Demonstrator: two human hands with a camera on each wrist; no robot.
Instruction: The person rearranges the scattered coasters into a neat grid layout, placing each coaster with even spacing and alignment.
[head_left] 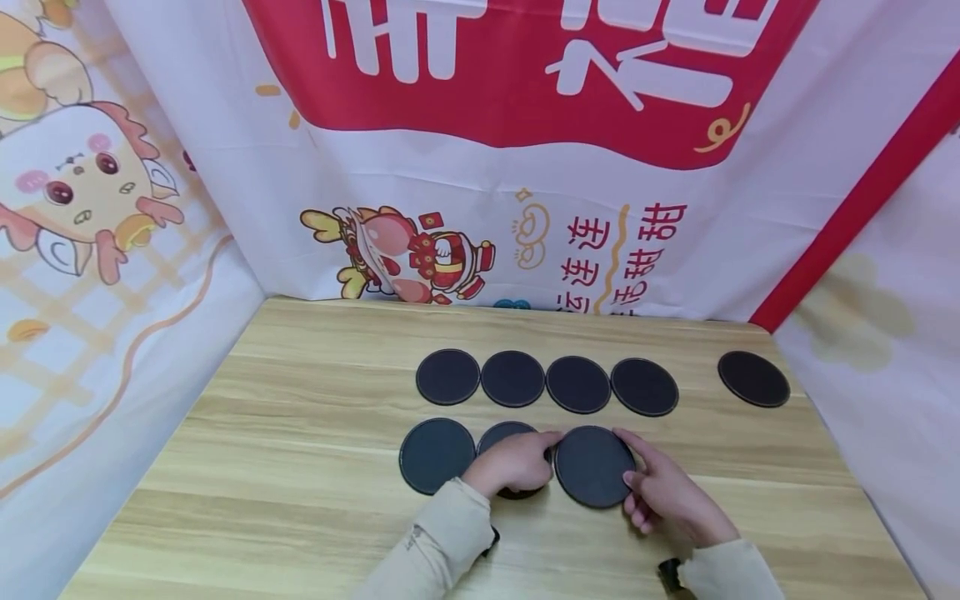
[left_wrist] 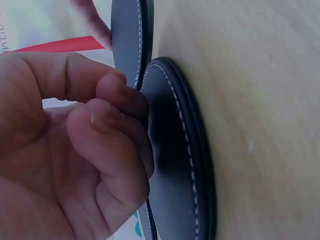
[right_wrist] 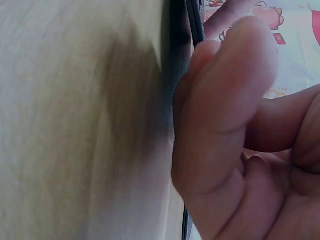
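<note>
Three round black coasters with pale stitched rims lie in the front row. My right hand (head_left: 663, 492) holds the right-hand coaster (head_left: 595, 468) by its right edge, with a finger at the upper edge and the thumb lower down. Over the middle coaster (left_wrist: 172, 150) is my left hand (head_left: 517, 465), covering much of it. Its index finger reaches to the left edge of the right-hand coaster, while its other fingers are loosely bent in the left wrist view. The left coaster (head_left: 437, 456) rests flat beside the left wrist. In the right wrist view, the fingers hide most of the held coaster.
Behind lies a row of several more black coasters (head_left: 513, 378), side by side. Another coaster (head_left: 753, 379) lies apart at the far right. The wooden table (head_left: 247, 467) meets a printed cloth (head_left: 450, 167) at its back edge, and cloth also hangs at both sides.
</note>
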